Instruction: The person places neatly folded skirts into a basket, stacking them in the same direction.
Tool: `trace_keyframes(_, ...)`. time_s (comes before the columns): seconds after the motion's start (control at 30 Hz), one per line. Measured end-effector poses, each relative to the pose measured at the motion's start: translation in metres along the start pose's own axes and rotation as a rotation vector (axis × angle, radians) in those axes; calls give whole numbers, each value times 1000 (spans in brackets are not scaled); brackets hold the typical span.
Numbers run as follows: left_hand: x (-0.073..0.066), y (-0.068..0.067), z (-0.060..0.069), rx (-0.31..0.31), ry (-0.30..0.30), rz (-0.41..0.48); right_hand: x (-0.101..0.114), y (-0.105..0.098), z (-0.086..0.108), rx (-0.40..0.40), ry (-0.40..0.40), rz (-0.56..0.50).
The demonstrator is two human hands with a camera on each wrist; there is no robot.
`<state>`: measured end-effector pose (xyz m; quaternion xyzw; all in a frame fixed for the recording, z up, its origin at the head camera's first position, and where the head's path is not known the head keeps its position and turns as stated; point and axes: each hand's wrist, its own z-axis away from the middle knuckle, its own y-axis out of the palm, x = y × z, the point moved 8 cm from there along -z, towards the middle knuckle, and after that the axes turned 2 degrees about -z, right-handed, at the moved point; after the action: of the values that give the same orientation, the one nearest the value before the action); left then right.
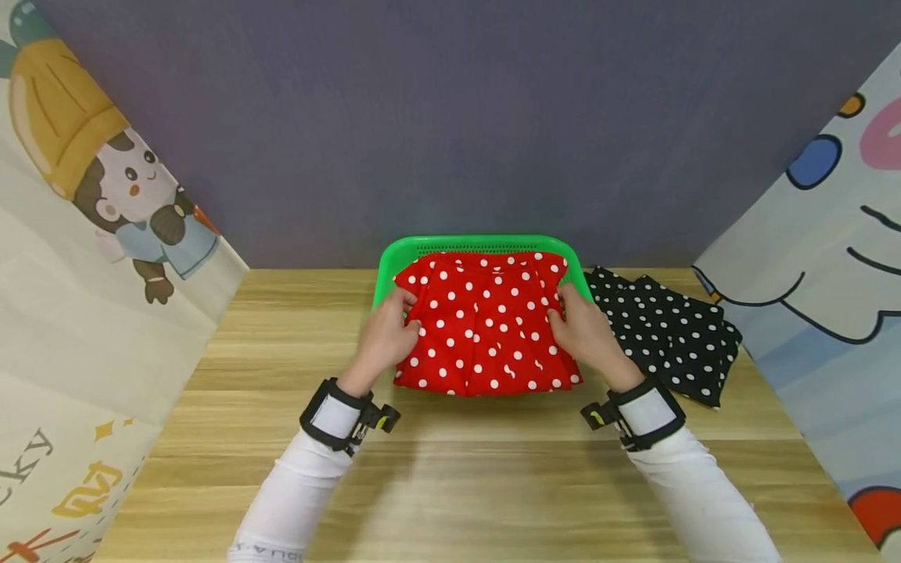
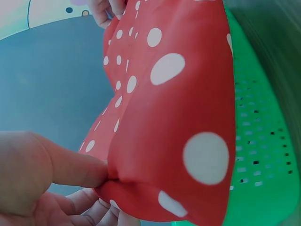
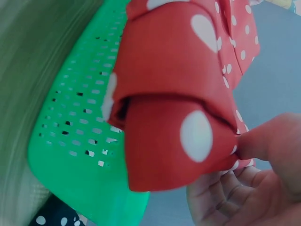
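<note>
Pinching a folded red polka-dot cloth (image 1: 486,324) w/ both hands, one on each side edge. L hand (image 1: 385,332): thumb on one face, fingers curled round the other, gripping the left edge; L wrist cam shows fabric creased at thumb tip. R hand (image 1: 587,328): same config mirrored, thumb + curled fingers on right edge; fingers partly hidden by fabric in head view.

Cloth pos: btwn the hands, over green plastic basket (image 1: 486,241), covering most of it in head view. Far rim + parts of both sides show; near rim hidden under cloth. Can't tell if cloth touches basket. White dots all over, near edge roughly straight, fold layers obvious in R wrist cam. Basket wall perforated w/ rows of small holes.

Black polka-dot cloth (image 1: 662,336) lies on wood-grain table (image 1: 493,485), just right of basket, partly behind R wrist in head view. Looks folded, outline uneven, white dots. Can't tell if it touches basket.

Both wrists have black straps (image 1: 366,410) w/ small cams, white sleeves (image 1: 299,493) below. Bg: dark gray backdrop (image 1: 464,125) behind table; left cartoon panel (image 1: 70,313) w/ figure in yellow hat; right cartoon panel (image 1: 809,367) w/ thick black outlines, blue + pink shapes.
</note>
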<state>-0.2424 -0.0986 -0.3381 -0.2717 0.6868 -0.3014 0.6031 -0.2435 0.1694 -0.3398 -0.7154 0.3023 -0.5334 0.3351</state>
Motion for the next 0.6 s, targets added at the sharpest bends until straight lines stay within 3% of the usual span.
trace_keyframes(0.3, -5, -6, -31, 31, -22, -39, -1, -7, -28, 8, -14, 35)
trace_keyframes(0.6, -8, -6, -52, 73, -53, -42, -7, -7, -51, 33, 6, 51)
